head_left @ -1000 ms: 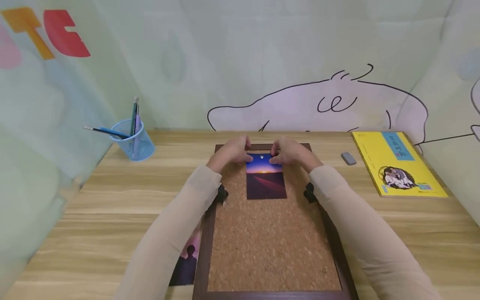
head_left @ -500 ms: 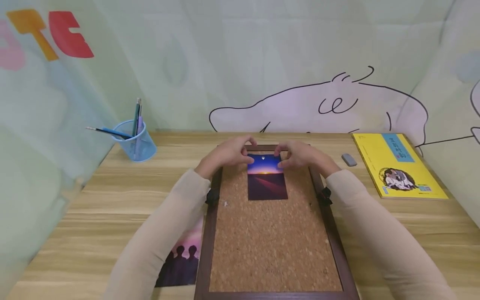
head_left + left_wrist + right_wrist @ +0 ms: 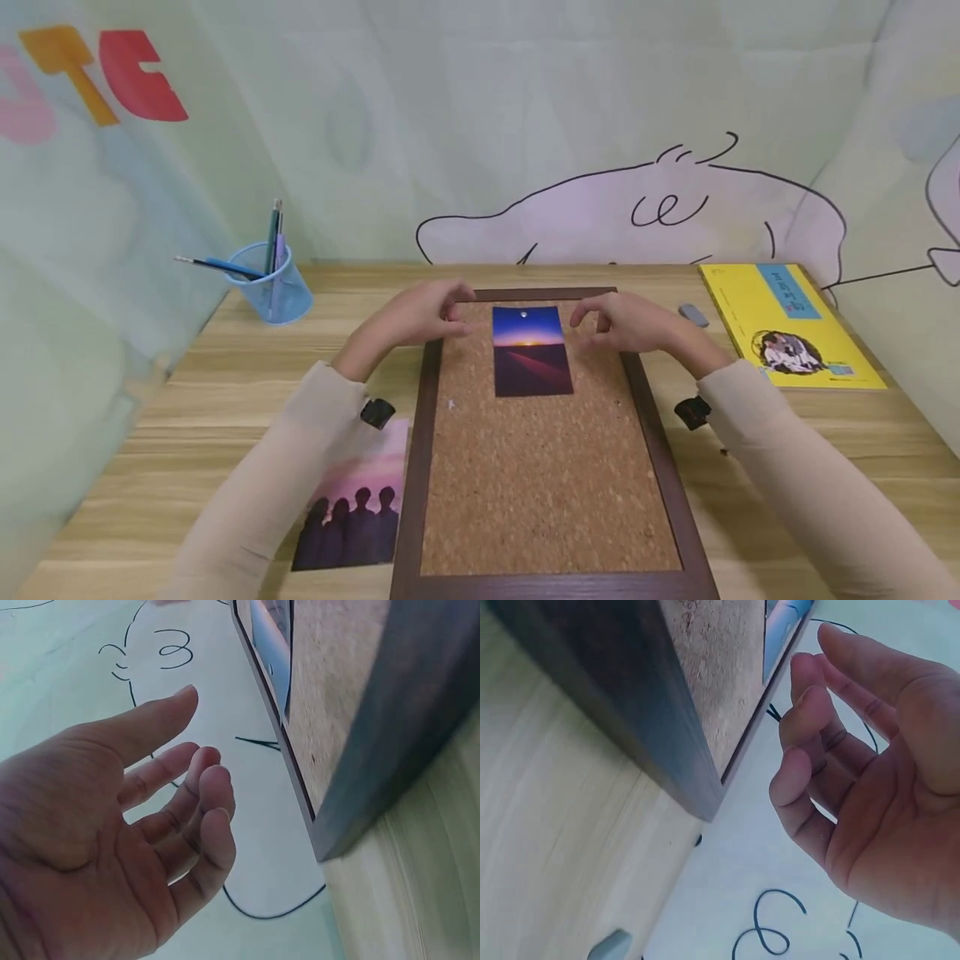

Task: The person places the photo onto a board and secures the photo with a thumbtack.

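Note:
A sunset photo [image 3: 531, 354] hangs near the top of a cork board [image 3: 551, 483] with a dark wooden frame, a small pale pushpin [image 3: 523, 314] at its upper middle. My left hand [image 3: 412, 315] hovers over the board's upper left edge, apart from the photo. Over the upper right edge hovers my right hand [image 3: 630, 323], also clear of the photo. Both wrist views show loosely bent fingers with nothing held, in the left hand [image 3: 142, 817] and the right hand [image 3: 870, 772] alike. A second photo [image 3: 352, 517], with silhouetted people against a pink sky, lies left of the board, partly behind my left sleeve.
A blue mesh cup [image 3: 272, 287] with several pencils and pens stands at the back left of the wooden table [image 3: 202, 442]. At the back right lie a yellow book [image 3: 787, 333] and a grey eraser-like block [image 3: 693, 315]. A printed curtain hangs behind.
Both hands have drawn away from the sunset photo's upper corners, the left moving left and the right moving right. The photo stays on the board. More of the silhouette photo now shows.

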